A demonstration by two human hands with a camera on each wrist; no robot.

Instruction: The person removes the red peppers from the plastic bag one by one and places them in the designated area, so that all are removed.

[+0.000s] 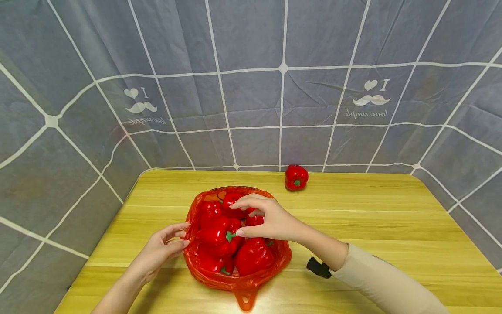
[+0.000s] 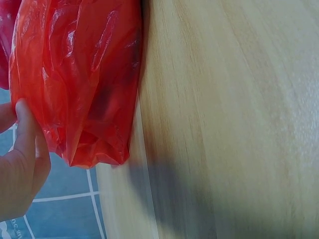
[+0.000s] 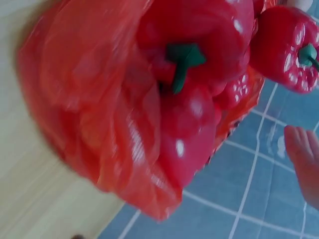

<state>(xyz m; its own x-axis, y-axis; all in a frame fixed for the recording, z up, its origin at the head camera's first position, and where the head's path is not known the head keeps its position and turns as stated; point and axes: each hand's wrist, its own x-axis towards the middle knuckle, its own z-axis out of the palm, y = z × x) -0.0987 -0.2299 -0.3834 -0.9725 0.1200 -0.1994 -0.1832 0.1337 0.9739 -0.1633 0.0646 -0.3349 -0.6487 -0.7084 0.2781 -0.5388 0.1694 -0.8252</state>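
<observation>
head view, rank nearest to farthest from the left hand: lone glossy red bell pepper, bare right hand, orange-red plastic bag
1. Plastic bag: beside the left hand.
2. Right hand: above the bag's opening.
3. Lone pepper: back right, beyond the bag.

head view from above, forward and down over the desk (image 1: 372, 218), tilted wrist views close up, all three sharing the red plastic bag (image 2: 75, 74)

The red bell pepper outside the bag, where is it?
In the head view, the bell pepper sits beyond and right of the plastic bag, near the grey curtain.
</observation>
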